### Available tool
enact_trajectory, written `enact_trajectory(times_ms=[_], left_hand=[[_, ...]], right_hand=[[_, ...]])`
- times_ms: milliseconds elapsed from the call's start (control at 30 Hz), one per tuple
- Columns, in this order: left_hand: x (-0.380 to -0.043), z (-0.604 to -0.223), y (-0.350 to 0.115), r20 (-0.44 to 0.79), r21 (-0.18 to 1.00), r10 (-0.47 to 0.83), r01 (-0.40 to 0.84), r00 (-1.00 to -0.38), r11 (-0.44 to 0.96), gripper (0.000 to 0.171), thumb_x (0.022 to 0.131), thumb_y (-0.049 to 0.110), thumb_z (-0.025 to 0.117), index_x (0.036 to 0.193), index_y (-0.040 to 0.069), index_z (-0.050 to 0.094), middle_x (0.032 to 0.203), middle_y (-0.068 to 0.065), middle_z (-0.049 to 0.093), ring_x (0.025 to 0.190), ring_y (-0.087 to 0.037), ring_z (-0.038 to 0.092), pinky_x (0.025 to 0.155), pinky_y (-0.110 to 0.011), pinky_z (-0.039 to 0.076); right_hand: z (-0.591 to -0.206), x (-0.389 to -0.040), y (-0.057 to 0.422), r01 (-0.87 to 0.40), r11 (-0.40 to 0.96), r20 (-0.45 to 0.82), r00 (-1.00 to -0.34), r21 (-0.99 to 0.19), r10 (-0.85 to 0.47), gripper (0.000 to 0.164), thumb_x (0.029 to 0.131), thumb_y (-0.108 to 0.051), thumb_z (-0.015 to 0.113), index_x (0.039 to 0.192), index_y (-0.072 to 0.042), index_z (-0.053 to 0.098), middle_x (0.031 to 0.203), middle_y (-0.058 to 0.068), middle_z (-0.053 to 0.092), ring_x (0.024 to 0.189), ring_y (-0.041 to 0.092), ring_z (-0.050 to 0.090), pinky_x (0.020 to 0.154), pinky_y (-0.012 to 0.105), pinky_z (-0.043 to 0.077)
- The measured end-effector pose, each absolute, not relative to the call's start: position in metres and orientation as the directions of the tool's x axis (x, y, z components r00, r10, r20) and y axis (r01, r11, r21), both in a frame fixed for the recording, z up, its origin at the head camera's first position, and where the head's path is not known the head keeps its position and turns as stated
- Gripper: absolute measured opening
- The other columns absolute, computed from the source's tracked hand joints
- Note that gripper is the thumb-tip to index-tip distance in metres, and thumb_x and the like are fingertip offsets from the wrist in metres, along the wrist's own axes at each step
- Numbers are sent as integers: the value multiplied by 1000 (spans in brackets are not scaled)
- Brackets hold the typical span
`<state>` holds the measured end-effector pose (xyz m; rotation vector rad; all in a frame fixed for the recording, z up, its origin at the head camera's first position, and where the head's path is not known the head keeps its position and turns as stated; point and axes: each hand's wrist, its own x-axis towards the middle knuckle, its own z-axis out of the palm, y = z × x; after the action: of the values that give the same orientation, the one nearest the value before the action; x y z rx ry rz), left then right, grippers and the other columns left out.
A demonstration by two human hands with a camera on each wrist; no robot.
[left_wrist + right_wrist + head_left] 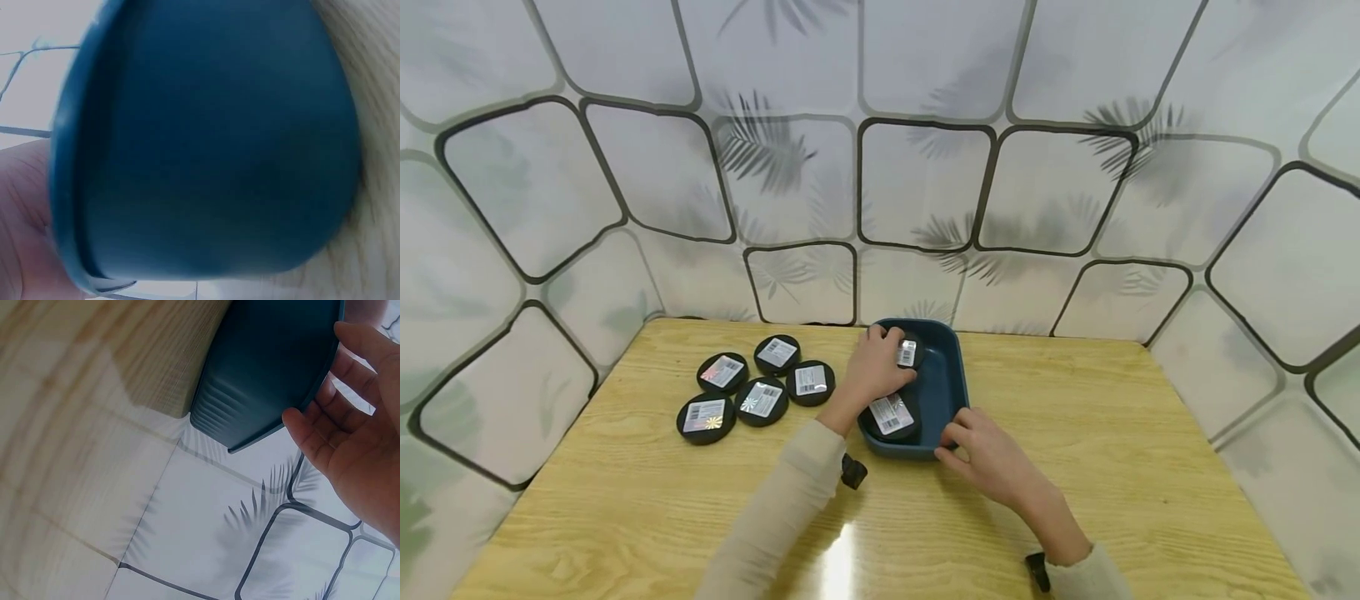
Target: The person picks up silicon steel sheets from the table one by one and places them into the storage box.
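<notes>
A dark blue plastic bin (942, 392) stands near the back edge of the table. My left hand (874, 367) reaches into it from the left and holds a flat black round disc (907, 352) with a white barcode label, at the bin's far end. Another labelled disc (891, 415) lies in the near left part of the bin, partly under my wrist. My right hand (985, 454) grips the rim at the near right corner; its fingertips (299, 422) are at the bin's edge in the right wrist view. The bin's outer wall (219, 137) fills the left wrist view, hiding the left fingers.
Left of the bin, several more black discs lie label up on the wooden table (1075, 417), among them a front left disc (706, 418) and a back disc (777, 354). A patterned curtain (925, 183) rises behind and along both sides.
</notes>
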<state>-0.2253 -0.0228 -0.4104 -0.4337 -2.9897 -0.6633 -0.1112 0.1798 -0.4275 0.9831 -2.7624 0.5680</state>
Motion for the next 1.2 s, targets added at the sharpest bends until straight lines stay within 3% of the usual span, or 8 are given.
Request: enact_trajectory(times_ms=[300, 800, 1067, 1200], left_hand=[[-242, -419, -19, 71, 195, 230, 240, -970, 951, 65, 83, 45, 76, 134, 11, 53, 133, -18, 51, 126, -39, 41, 102, -52, 38], [-257, -418, -10, -67, 36, 249, 247, -966, 968, 72, 84, 53, 73, 138, 11, 53, 134, -19, 54, 133, -38, 36, 103, -52, 38], [-259, -425, -9, -139, 55, 254, 249, -957, 967, 73, 88, 52, 69, 143, 10, 46, 140, -20, 48, 131, -35, 40, 102, -52, 40], [-264, -432, -9, -117, 57, 253, 248, -960, 967, 71, 87, 51, 71, 140, 10, 48, 139, -19, 47, 128, -34, 41, 99, -51, 42]], right_hand=[[-427, -111, 181, -645, 703, 280, -764, -299, -581, 12, 88, -21, 76, 82, -20, 66, 83, -8, 49, 75, 7, 44, 67, 25, 44], [-426, -112, 182, -647, 700, 285, -762, -304, -581, 12, 88, -22, 76, 82, -19, 66, 83, -7, 50, 76, 7, 45, 68, 26, 44], [-426, -112, 182, -631, 711, 264, -776, -312, -573, 11, 89, -22, 75, 83, -19, 66, 84, -8, 50, 77, 7, 44, 69, 26, 44], [-427, -112, 182, -630, 710, 263, -777, -314, -572, 11, 89, -22, 75, 83, -19, 66, 85, -7, 50, 77, 7, 44, 69, 26, 44]])
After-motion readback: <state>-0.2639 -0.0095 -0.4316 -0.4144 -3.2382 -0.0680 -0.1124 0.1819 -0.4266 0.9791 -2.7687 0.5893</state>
